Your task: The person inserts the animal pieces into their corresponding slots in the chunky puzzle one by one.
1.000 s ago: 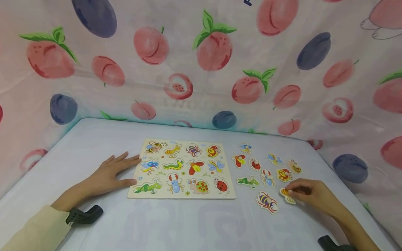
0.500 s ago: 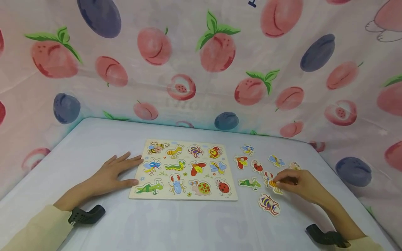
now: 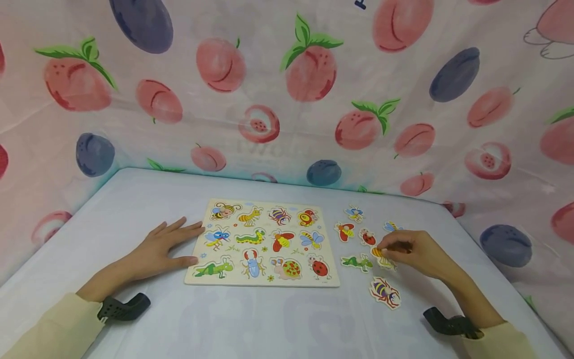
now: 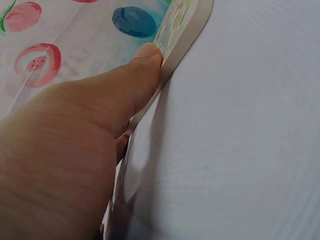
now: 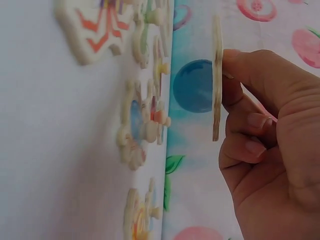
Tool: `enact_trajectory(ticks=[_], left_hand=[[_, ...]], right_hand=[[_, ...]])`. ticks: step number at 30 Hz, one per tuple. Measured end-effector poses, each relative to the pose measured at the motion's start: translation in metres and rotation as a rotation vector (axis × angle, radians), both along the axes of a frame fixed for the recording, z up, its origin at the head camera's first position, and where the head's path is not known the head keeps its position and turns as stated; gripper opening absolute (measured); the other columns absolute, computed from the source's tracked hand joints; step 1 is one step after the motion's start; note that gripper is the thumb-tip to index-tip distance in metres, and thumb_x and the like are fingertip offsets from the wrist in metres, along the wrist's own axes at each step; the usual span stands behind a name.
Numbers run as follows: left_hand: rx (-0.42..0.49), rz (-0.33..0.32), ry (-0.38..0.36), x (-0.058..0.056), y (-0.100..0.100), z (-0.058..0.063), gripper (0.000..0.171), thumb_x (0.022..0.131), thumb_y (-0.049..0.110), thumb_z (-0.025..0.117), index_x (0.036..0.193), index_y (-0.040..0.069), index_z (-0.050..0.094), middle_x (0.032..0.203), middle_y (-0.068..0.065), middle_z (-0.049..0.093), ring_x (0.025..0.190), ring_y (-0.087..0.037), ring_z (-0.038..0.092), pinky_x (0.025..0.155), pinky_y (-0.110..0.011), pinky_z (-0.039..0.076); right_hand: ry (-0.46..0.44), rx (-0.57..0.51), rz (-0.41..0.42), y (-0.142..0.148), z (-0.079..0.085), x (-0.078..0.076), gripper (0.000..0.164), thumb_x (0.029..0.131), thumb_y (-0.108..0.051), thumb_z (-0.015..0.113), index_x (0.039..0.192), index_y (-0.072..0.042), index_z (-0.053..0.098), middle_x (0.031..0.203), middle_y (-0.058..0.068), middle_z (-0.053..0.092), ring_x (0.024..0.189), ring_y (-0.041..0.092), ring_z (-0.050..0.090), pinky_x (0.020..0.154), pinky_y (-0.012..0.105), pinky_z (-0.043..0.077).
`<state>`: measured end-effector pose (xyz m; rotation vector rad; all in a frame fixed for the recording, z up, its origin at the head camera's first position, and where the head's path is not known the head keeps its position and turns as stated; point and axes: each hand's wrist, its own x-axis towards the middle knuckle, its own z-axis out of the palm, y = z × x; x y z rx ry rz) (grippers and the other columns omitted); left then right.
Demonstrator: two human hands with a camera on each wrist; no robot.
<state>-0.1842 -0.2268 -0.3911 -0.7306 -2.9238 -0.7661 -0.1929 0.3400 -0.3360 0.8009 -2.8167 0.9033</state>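
Observation:
A wooden insect puzzle board [image 3: 265, 243] lies flat on the table, its printed recesses facing up. My left hand [image 3: 157, 252] rests at its left side, fingers spread and fairly straight, fingertips on the edge; in the left wrist view the thumb [image 4: 147, 55] touches the board's rim. My right hand [image 3: 419, 252] pinches a yellow-striped insect puzzle piece [image 3: 382, 257] between thumb and fingers. Seen edge-on in the right wrist view, that puzzle piece [image 5: 216, 95] is held above the table. It overlaps the stag beetle piece in the head view, and most of that beetle is hidden.
Loose knobbed pieces lie right of the board: a spider [image 3: 385, 292], a grasshopper [image 3: 357, 262], a ladybug [image 3: 367, 237], a red-winged bug [image 3: 344, 232] and a blue insect [image 3: 355, 213]. A dragonfly-like piece [image 3: 392, 227] is partly behind the right hand. A fruit-print cloth [image 3: 287, 124] hangs behind.
My right hand has lifted the yellow-striped piece from the table's right side and carried it left, over the other loose pieces. My left hand has stayed at the board's edge.

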Motion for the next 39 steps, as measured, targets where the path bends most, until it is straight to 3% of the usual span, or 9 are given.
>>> enact_trajectory(ticks=[7,16,27,34,39], left_hand=[[0.005,-0.003,-0.003,0.000,0.000,0.000,0.076,0.083,0.057,0.065,0.144,0.016,0.045,0.150,-0.006,0.038,0.142,-0.038,0.014,0.111,-0.059,0.004],[0.011,0.002,-0.005,0.001,0.000,0.000,0.076,0.083,0.056,0.065,0.144,0.016,0.045,0.151,-0.006,0.037,0.143,-0.037,0.013,0.111,-0.059,0.003],[0.012,0.000,-0.003,0.001,0.000,0.001,0.076,0.083,0.056,0.065,0.144,0.016,0.045,0.150,-0.005,0.038,0.142,-0.037,0.014,0.111,-0.059,0.004],[0.011,0.002,-0.006,0.002,0.000,0.002,0.076,0.083,0.056,0.065,0.144,0.016,0.045,0.150,-0.005,0.038,0.143,-0.037,0.014,0.111,-0.059,0.004],[0.010,-0.004,-0.009,0.002,0.001,0.003,0.076,0.083,0.057,0.064,0.144,0.016,0.045,0.151,-0.004,0.037,0.143,-0.037,0.013,0.111,-0.059,0.004]], right_hand=[[0.023,0.011,0.012,-0.009,0.006,-0.009,0.013,0.082,-0.014,0.077,0.092,-0.021,0.072,0.085,-0.008,0.064,0.063,0.011,0.049,0.051,0.022,0.041],[0.011,0.000,0.130,-0.035,0.017,-0.014,0.013,0.084,-0.016,0.075,0.095,-0.024,0.072,0.087,-0.009,0.066,0.062,0.012,0.049,0.051,0.022,0.041],[0.041,0.006,0.199,-0.061,0.030,-0.027,0.013,0.085,-0.017,0.074,0.094,-0.026,0.072,0.087,-0.010,0.065,0.059,0.011,0.047,0.049,0.022,0.039],[0.025,0.005,0.260,-0.082,0.033,-0.040,0.013,0.085,-0.017,0.074,0.095,-0.025,0.073,0.087,-0.012,0.066,0.063,0.011,0.049,0.053,0.023,0.042],[-0.034,-0.035,0.267,-0.094,0.031,-0.048,0.012,0.086,-0.013,0.073,0.096,-0.020,0.074,0.091,-0.008,0.069,0.068,0.014,0.057,0.058,0.024,0.049]])
